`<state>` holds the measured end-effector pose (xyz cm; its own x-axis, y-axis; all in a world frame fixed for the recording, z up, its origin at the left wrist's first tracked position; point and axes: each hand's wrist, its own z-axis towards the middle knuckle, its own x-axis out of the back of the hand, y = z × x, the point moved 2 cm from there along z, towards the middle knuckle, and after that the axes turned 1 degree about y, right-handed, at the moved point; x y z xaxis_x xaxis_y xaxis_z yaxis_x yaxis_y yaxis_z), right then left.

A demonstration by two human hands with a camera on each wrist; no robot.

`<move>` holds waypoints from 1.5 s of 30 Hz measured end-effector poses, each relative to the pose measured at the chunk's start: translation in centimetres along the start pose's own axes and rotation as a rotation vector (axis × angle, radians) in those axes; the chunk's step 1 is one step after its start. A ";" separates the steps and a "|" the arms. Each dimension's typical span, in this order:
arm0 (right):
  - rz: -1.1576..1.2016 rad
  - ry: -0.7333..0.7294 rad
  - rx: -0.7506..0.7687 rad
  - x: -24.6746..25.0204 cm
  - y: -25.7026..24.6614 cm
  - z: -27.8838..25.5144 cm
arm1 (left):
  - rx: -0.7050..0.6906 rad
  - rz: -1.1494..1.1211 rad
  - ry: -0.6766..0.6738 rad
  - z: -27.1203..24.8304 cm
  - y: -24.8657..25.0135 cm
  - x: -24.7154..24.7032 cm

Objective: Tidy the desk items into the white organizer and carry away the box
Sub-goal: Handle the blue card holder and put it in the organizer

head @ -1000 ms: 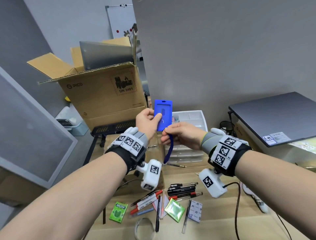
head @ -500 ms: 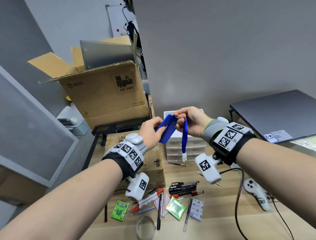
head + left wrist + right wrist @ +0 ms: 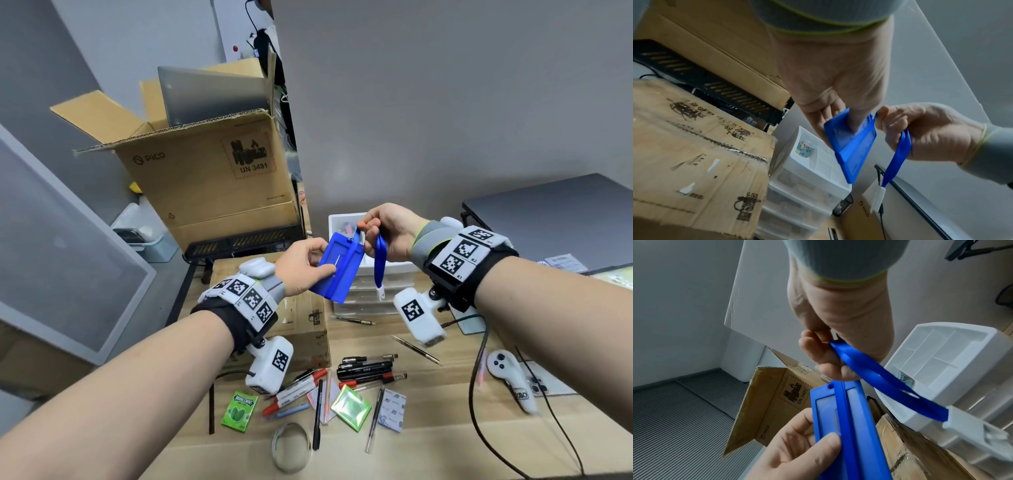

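The left hand (image 3: pixel 301 265) pinches the tilted blue badge holder (image 3: pixel 339 270) above the worktop (image 3: pixel 445 445), in front of the white organizer (image 3: pixel 363 291), while the right hand (image 3: pixel 390 229) grips its blue lanyard (image 3: pixel 379 263), which now lies along the holder's face, unlike a second ago.
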<state>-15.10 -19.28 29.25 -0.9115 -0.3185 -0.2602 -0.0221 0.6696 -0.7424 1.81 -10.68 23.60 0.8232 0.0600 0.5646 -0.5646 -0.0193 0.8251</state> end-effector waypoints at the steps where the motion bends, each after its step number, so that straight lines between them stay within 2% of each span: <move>1: -0.014 0.001 -0.005 -0.1 0.0 0.0 | 0.009 0.019 -0.005 0.0 -0.1 0.1; 6: -0.045 0.009 -0.008 -0.4 -0.2 0.1 | 0.039 0.081 -0.002 0.1 -0.1 0.1; 9: -0.044 0.025 0.002 -0.5 -0.2 0.2 | 0.054 0.002 -0.008 0.0 -0.2 0.1; 13: -0.040 0.054 -0.013 -0.2 -0.1 0.6 | 0.072 -0.114 -0.115 -0.3 -0.2 0.0; 17: -0.145 0.044 -0.070 0.0 0.1 0.9 | 0.126 -0.255 -0.219 -0.9 0.4 -0.6; 22: -0.253 0.030 -0.080 -0.2 -0.3 0.5 | 0.143 -0.151 -0.325 -1.4 0.0 -0.9; 26: -0.226 0.055 -0.089 0.2 -0.2 0.8 | 0.168 -0.257 -0.317 -1.6 0.2 -1.1; 36: -0.153 0.082 -0.081 1.1 0.9 1.4 | 0.175 -0.342 -0.323 -1.9 0.0 -1.2; 41: -0.240 0.095 -0.103 1.7 1.8 2.0 | 0.178 -0.353 -0.317 -2.4 0.1 -1.4; 45: -0.373 0.026 -0.080 2.2 3.3 3.0 | 0.185 -0.394 -0.321 -2.6 0.0 -1.6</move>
<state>-15.94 -19.75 24.37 -0.8447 -0.5341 0.0356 -0.3858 0.5615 -0.7321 0.30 -8.20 22.64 0.9637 -0.2095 0.1653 -0.2136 -0.2342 0.9484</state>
